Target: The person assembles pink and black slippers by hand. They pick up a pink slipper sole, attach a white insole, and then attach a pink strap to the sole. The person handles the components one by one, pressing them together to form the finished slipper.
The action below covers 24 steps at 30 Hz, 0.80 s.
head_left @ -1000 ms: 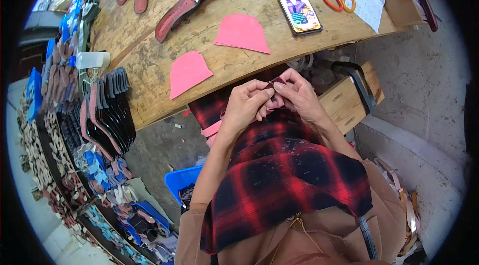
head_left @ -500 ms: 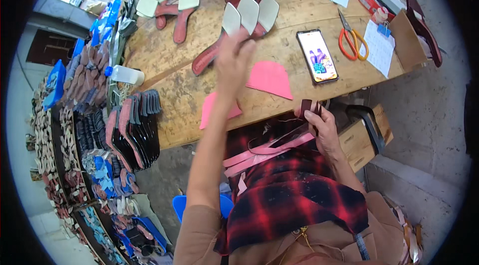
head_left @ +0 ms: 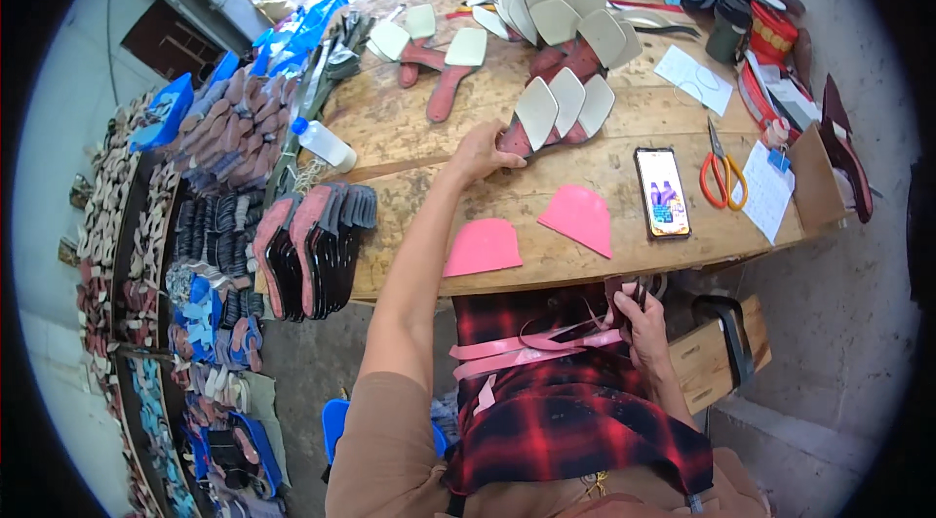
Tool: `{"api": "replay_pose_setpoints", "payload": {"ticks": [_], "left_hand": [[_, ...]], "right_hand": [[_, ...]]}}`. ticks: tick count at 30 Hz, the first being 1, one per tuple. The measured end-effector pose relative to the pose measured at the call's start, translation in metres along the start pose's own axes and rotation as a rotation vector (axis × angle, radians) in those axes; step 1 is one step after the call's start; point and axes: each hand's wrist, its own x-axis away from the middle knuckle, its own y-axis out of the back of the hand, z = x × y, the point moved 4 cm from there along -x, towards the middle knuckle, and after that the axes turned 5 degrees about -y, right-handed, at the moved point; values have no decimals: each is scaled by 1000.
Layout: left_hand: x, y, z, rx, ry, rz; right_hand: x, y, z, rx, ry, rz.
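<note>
My left hand (head_left: 485,151) reaches across the workbench and grips the near end of a red-brown insole (head_left: 517,138), whose other end carries a pale cream heel piece. It lies at the front of a small fanned group of such insoles, and my fingers partly hide it. Close to my lap, my right hand (head_left: 643,316) is closed on dark brown strips (head_left: 613,292); how many is hard to make out. Pink straps (head_left: 526,349) lie over my checked apron. Two pink rounded pieces (head_left: 485,247) (head_left: 579,218) rest near the bench's front edge.
A phone (head_left: 662,192), orange-handled scissors (head_left: 721,172) and written papers (head_left: 763,194) lie to the right. More insoles with cream heels (head_left: 556,20) are piled farther back. A white bottle (head_left: 326,144) and hanging dark insoles (head_left: 310,245) stand left, beside loaded shelves (head_left: 127,274).
My left hand, blurred in motion before, has settled on the end of the red-brown insole. My right hand keeps the dark strips near my lap. The view has shifted, showing more of the bench's far side.
</note>
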Motion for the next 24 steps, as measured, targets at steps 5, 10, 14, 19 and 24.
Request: {"api": "replay_pose_setpoints", "payload": {"ticks": [5,10,14,19,24], "left_hand": [[12,0,-6,-44,-127,-188],[15,19,3,57,83,-104],[30,52,7,131,-125,-471],[97,75,-117,220,-163,-643],[164,-44,-158,1358,537,-233]], "right_hand": [[7,6,-6,-30,-23,-62],[8,-2,-11,-96,-131,29],[10,-3,-5,11,-62,36],[16,-1,33,282,158,-32],[17,-47,76,10,153,62]]}}
